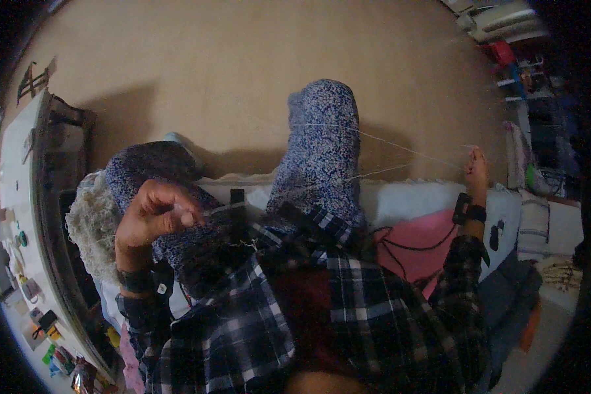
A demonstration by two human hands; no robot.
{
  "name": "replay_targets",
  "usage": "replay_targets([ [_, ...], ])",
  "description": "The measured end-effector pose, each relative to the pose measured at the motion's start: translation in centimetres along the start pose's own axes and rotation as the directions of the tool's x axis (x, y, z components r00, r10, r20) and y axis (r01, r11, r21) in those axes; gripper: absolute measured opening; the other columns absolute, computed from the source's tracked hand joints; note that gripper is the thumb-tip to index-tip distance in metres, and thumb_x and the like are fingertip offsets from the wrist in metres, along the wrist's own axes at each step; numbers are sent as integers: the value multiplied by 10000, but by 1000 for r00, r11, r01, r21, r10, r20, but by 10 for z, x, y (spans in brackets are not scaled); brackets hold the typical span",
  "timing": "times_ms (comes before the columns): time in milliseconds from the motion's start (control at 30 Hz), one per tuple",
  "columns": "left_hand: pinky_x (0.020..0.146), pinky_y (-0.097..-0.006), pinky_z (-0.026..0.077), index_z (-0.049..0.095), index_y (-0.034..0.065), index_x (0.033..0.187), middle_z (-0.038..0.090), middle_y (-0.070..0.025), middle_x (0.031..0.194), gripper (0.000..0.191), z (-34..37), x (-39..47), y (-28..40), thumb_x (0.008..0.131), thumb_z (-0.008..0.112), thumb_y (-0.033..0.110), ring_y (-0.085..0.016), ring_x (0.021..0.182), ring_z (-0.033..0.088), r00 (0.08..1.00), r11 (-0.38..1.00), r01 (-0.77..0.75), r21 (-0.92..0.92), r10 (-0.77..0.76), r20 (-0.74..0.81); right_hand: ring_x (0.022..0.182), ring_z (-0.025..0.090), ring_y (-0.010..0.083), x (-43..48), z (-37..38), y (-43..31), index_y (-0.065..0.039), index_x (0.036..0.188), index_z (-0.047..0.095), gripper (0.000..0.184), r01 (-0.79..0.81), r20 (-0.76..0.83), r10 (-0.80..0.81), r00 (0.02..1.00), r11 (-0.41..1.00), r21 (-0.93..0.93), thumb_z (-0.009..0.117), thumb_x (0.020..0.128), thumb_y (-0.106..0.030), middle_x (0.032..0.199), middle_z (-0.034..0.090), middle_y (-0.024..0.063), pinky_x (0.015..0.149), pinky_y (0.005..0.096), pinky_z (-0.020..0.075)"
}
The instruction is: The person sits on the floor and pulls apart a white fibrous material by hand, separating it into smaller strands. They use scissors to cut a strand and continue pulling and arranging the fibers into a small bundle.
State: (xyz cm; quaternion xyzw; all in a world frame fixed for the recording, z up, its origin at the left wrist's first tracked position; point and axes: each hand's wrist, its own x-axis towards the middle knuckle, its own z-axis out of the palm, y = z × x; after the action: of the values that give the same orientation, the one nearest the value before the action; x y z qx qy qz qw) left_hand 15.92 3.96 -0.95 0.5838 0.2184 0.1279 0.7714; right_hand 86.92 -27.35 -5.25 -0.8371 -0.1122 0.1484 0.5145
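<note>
My right hand (476, 166) is stretched far out to the right, its fingertips pinched on a thin white thread (386, 142). One strand of the thread crosses over my raised knee (325, 113); another runs lower across the same leg. Something thin and pale juts from these fingertips, too small to name. My left hand (160, 212), slightly blurred, is raised over my other leg (145, 157), thumb and fingers closed on a pale strand (226, 209) that stretches towards the middle. A short knotted piece of thread (246, 244) lies near my plaid shirt (226, 325).
Left of my leg sits a shaggy cream heap of yarn or fibre (93, 226). A long white table (24, 162) bears several small items. On the right, a pink cloth (409, 241) with a dark cord (423, 248) lies on the white bedding (418, 199). Beyond is tan floor (216, 59).
</note>
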Motion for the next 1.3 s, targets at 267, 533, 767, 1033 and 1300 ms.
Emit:
replay_targets([
  [267, 742, -283, 506, 693, -29, 885, 710, -98, 850, 88, 2, 6, 12, 829, 691, 39, -151, 813, 657, 962, 969, 62, 237, -121, 244, 931, 576, 203, -9, 29, -8, -48, 1105, 611, 247, 161, -17, -269, 963, 624, -764, 575, 919, -207, 1037, 633, 93, 862, 335, 436],
  [533, 810, -284, 494, 663, -23, 969, 697, -89, 938, 119, 37, 32, 28, 863, 627, 16, -141, 893, 629, 955, 979, -119, 163, 68, 288, 971, 609, 175, -213, 196, -154, -74, 1054, 648, 192, 527, 763, -375, 527, 848, 53, 609, 882, -150, 1022, 659, 57, 882, 329, 489],
  [767, 664, -282, 486, 651, -5, 951, 660, -77, 786, 123, 78, 49, 51, 908, 609, 103, -115, 724, 581, 976, 920, -217, 327, 207, 63, 1157, 531, 161, -326, 281, -197, -35, 1286, 516, 501, 14, 941, -256, -222, 964, 265, 694, 878, -263, 1224, 594, 99, 992, 328, 427],
  [1033, 733, -277, 476, 670, -18, 959, 666, -59, 869, 219, 64, 41, 53, 937, 581, 181, -123, 816, 589, 934, 875, -295, 383, 348, -75, 855, 609, 109, -297, 259, -215, -8, 969, 663, 175, 464, 896, -430, 109, 819, 337, 604, 933, -169, 892, 678, 35, 790, 276, 494],
  [1300, 768, -269, 477, 669, -35, 926, 668, -59, 879, 191, 22, -20, 44, 932, 590, 139, -129, 839, 598, 937, 957, -120, 265, 197, -290, 686, 544, 60, -251, 183, -205, -59, 910, 680, 131, 379, 611, -454, 649, 889, 258, 645, 882, -183, 797, 650, -14, 616, 223, 441],
])
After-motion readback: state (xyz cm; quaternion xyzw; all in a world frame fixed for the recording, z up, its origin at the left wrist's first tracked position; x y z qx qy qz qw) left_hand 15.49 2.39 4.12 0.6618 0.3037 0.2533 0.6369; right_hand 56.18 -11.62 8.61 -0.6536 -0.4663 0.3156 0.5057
